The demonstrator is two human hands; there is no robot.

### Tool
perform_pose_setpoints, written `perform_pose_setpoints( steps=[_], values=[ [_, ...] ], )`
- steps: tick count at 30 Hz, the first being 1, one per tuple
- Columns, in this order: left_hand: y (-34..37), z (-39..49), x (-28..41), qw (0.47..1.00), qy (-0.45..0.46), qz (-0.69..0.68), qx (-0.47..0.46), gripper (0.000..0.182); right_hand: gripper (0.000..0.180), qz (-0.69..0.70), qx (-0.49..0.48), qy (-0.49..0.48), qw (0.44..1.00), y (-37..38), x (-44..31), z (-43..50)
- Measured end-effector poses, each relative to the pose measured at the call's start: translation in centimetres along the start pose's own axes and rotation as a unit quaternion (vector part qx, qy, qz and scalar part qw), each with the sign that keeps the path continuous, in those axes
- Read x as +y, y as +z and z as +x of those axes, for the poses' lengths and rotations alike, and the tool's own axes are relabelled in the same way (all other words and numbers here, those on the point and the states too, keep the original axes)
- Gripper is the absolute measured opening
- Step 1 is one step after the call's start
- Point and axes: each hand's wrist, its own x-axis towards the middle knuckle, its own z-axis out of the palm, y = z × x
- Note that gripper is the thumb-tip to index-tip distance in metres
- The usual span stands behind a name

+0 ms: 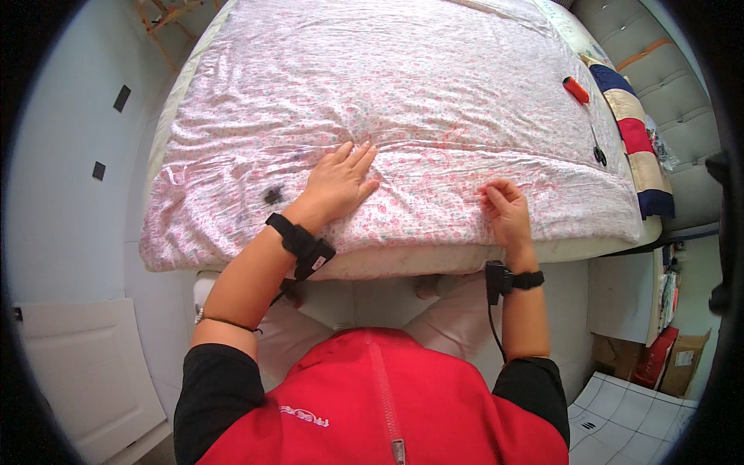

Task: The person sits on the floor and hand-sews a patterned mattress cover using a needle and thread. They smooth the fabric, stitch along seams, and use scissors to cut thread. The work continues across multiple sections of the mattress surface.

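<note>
A wrinkled, floral-patterned cloth (442,203) covers the bed in front of me. My left hand (343,181) lies palm down on it, fingers spread, holding nothing. My right hand (504,203) is over the cloth's near part, its thumb and fingertips pinched together; a thin reddish strand seems to run by the fingertips, but whether they grip it I cannot tell. Reddish thread-like lines (444,148) cross the cloth between and beyond the hands. A dark patch (272,195) shows left of my left hand. At the far right lie a red spool-like object (576,90) and small black-handled scissors (599,156).
A striped cushion (630,136) and a crumpled clear plastic bag (661,144) lie along the grey padded headboard (668,87). Below right stand a white cabinet (625,293) and cardboard boxes (685,363). The mattress edge (407,261) runs just before my knees.
</note>
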Motion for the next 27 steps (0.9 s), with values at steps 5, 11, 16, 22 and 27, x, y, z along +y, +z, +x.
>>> perform_pose_setpoints(
  steps=[5,11,16,22,27],
  values=[
    [0.2,-0.9,0.1,0.999,0.036,-0.02,-0.005,0.093,0.007,-0.104,0.045,-0.091,0.989,-1.7,-4.7,0.3],
    [-0.1,-1.3,0.3,0.998,0.057,-0.021,-0.019,0.107,0.01,-0.067,0.002,-0.112,0.991,-0.8,-8.1,2.3],
    [-0.4,-1.5,0.3,0.997,0.063,-0.029,-0.015,0.11,0.008,-0.115,-0.03,-0.139,0.983,1.7,-10.9,3.0],
    [-0.6,-1.4,0.0,0.996,0.055,-0.068,-0.003,0.103,0.011,-0.342,-0.166,-0.081,0.921,7.9,-8.6,5.1],
    [-0.7,-1.4,-0.2,0.995,0.049,-0.092,0.007,0.101,0.01,-0.445,-0.237,-0.022,0.864,12.3,-3.3,8.0]
  ],
)
